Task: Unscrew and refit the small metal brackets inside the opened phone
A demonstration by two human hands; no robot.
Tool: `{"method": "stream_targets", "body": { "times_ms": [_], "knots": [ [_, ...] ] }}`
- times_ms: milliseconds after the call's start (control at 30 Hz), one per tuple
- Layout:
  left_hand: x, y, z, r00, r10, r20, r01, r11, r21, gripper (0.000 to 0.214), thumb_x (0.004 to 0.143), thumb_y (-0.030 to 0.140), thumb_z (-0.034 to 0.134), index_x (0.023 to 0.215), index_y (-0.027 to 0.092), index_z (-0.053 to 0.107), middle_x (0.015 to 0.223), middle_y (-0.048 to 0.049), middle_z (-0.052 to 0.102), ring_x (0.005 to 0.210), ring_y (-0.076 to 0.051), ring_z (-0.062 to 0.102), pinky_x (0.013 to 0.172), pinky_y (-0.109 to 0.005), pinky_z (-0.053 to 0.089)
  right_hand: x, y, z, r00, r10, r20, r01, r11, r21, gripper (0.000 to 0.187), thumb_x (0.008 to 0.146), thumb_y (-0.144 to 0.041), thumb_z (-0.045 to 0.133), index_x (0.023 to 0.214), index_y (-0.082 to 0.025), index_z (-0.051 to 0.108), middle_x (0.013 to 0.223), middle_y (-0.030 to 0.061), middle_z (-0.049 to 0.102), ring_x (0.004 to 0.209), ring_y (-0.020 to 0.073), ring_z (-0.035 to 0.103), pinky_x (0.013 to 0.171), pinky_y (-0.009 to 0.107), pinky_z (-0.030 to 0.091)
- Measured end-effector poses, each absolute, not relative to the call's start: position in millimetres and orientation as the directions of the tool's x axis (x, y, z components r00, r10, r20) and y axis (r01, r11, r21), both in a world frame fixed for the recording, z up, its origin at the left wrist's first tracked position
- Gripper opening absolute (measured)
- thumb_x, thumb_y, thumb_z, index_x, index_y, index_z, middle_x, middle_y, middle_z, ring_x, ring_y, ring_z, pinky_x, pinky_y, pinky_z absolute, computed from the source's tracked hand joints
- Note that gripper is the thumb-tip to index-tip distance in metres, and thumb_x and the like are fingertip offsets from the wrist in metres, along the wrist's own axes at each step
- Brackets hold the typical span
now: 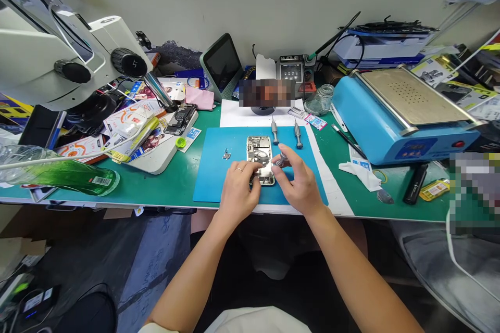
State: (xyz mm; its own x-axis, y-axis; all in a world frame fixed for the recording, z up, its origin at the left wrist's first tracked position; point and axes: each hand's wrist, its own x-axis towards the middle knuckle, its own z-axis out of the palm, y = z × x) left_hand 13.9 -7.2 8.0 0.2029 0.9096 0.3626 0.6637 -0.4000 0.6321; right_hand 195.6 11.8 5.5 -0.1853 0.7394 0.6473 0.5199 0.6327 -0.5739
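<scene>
An opened phone (260, 146), its inner parts bare, lies upright in the picture on a blue work mat (211, 182). My left hand (240, 187), a ring on one finger, has its bent fingers and thumb on the phone's lower left edge. Between finger and thumb of my right hand (300, 182) is a small grey screwdriver (282, 159), over the phone's right edge; its tip is hard to make out. Two more grey screwdrivers, one (275, 131) beside the other (298, 134), stand or lie beyond my right hand. Small loose parts (226, 154) rest left of the phone.
A microscope (97, 57) overhangs the left side, near a green bottle (86, 174). On the right sits a blue heating plate machine (390, 135). A glass jar (322, 99), a soldering station (291, 68) and a dark screen (222, 65) stand at the back.
</scene>
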Motion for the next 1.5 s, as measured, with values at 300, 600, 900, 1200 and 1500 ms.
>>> {"method": "stream_targets", "body": {
  "times_ms": [300, 600, 900, 1200, 1500],
  "knots": [
    [16.3, -5.2, 7.8, 0.123, 0.929, 0.35, 0.699, -0.332, 0.634, 0.021, 0.096, 0.009, 0.058, 0.109, 0.024, 0.066, 0.112, -0.0063, 0.067, 0.11, -0.027, 0.058, 0.094, -0.04, 0.051, 194.2, 7.8, 6.0, -0.078, 0.787, 0.613, 0.457, 0.574, -0.679, 0.059, 0.105, -0.021, 0.06, 0.158, -0.035, 0.04, 0.109, 0.0051, 0.076, 0.093, 0.0197, 0.076, 0.082, 0.037, 0.069],
    [14.9, -2.9, 5.3, 0.134, 0.943, 0.306, 0.71, -0.307, 0.634, 0.018, 0.096, 0.011, 0.061, 0.105, 0.026, 0.068, 0.112, -0.0054, 0.068, 0.11, -0.028, 0.059, 0.095, -0.043, 0.051, 194.3, 6.7, 7.2, -0.086, 0.81, 0.58, 0.401, 0.561, -0.724, 0.058, 0.104, -0.022, 0.061, 0.158, -0.032, 0.042, 0.109, 0.0052, 0.077, 0.093, 0.0197, 0.077, 0.082, 0.038, 0.07],
    [12.3, -1.0, 6.0, 0.144, 0.957, 0.251, 0.684, -0.279, 0.674, 0.017, 0.096, 0.012, 0.064, 0.102, 0.026, 0.071, 0.114, -0.0044, 0.068, 0.114, -0.028, 0.058, 0.102, -0.045, 0.049, 193.9, 7.7, 6.8, -0.095, 0.81, 0.578, 0.404, 0.562, -0.722, 0.058, 0.103, -0.02, 0.061, 0.157, -0.032, 0.042, 0.108, 0.0043, 0.077, 0.094, 0.0197, 0.077, 0.082, 0.038, 0.07],
    [12.4, -0.8, 5.1, 0.149, 0.959, 0.242, 0.699, -0.275, 0.66, 0.016, 0.095, 0.013, 0.064, 0.093, 0.026, 0.073, 0.116, -0.0051, 0.066, 0.113, -0.028, 0.058, 0.101, -0.046, 0.049, 194.2, 6.4, 8.3, -0.088, 0.829, 0.552, 0.389, 0.539, -0.747, 0.056, 0.104, -0.022, 0.06, 0.156, -0.031, 0.044, 0.108, 0.0048, 0.077, 0.093, 0.02, 0.077, 0.083, 0.039, 0.071],
    [11.6, -0.1, 9.1, 0.173, 0.962, 0.212, 0.703, -0.271, 0.658, 0.017, 0.093, 0.01, 0.061, 0.097, 0.026, 0.064, 0.114, -0.0046, 0.065, 0.113, -0.028, 0.057, 0.1, -0.046, 0.047, 193.9, 7.5, 8.1, -0.09, 0.845, 0.527, 0.356, 0.522, -0.775, 0.053, 0.104, -0.025, 0.061, 0.154, -0.031, 0.044, 0.108, 0.0049, 0.077, 0.096, 0.0212, 0.077, 0.082, 0.04, 0.071]
  ]
}}
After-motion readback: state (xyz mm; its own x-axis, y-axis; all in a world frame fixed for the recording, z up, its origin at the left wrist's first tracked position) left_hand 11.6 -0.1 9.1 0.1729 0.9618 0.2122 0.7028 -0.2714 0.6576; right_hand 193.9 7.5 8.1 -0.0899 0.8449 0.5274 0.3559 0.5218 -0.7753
